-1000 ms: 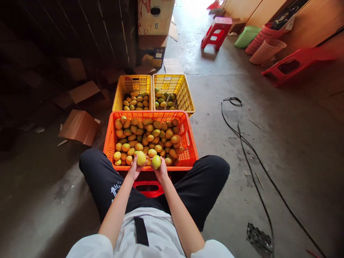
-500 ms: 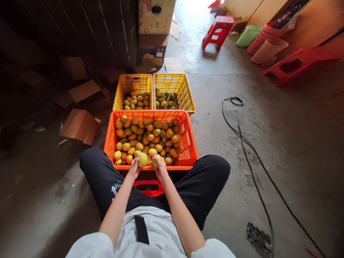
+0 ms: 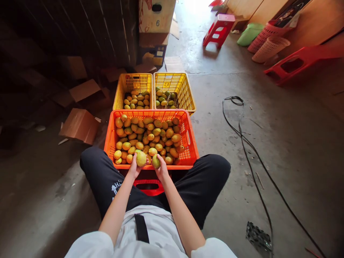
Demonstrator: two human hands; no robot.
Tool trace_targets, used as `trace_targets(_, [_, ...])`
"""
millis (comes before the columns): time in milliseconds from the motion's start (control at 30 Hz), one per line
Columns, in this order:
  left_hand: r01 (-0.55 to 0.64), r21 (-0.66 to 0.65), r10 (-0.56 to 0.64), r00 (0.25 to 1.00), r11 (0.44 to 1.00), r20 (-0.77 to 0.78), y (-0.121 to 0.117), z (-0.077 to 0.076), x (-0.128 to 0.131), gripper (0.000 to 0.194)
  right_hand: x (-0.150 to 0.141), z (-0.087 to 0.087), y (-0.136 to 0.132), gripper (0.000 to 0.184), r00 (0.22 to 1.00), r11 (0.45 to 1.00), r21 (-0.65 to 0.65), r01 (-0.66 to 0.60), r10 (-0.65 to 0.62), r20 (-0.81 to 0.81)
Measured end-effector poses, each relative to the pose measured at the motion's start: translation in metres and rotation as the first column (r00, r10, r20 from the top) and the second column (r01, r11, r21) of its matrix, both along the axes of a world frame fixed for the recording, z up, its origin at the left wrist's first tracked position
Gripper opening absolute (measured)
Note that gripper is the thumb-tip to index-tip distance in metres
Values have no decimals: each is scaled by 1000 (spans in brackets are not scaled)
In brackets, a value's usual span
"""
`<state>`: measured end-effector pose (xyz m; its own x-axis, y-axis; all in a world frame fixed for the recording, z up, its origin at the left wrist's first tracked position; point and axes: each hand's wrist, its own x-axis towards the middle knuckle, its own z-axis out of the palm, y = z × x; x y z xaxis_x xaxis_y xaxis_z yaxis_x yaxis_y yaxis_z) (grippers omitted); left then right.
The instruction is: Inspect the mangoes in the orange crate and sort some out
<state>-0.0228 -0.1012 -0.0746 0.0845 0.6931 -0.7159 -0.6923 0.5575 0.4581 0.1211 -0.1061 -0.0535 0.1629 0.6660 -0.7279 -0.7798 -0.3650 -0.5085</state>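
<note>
A pale yellow-green mango [image 3: 141, 159] rests in my left hand [image 3: 134, 168], its fingers closed around the fruit's side and underneath. My right hand [image 3: 162, 169] grips a smaller, greener mango [image 3: 156, 161] between thumb and fingers. Both hands are over the near rim of an orange plastic crate [image 3: 193, 150], a small gap between the two fruits. Inside that crate lie many yellow, orange and greenish mangoes [image 3: 150, 137], partly hidden by my hands at the near side.
Behind stand two yellow crates, the left [image 3: 116, 95] and right [image 3: 189, 95], holding more mangoes. Cardboard boxes [image 3: 80, 126] lie to the left. On the right, a black cable [image 3: 251, 145] crosses the floor. Farther off are a red stool [image 3: 219, 31] and pink baskets [image 3: 270, 49].
The left-hand mango has shifted slightly left and shows a fuller face. In my right hand the mango has turned, showing a darker green side. Both hands stay near the same place.
</note>
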Motion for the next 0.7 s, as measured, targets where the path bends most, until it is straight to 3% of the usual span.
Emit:
trace_targets(167, [-13,53,15,999,999,-44,-4,-7,0,51,-1,-2,1,25,999,1000,7,-23,23,-30])
trace_targets(433, [-43,124,49,998,991,-44,-5,-4,1,59,-3,-7,0,42,988,999,30,-46,41,150])
trace_targets(700, [-24,69,33,990,997,-135,-3,-9,1,41,-3,-1,-2,40,990,997,20,-80,78,118])
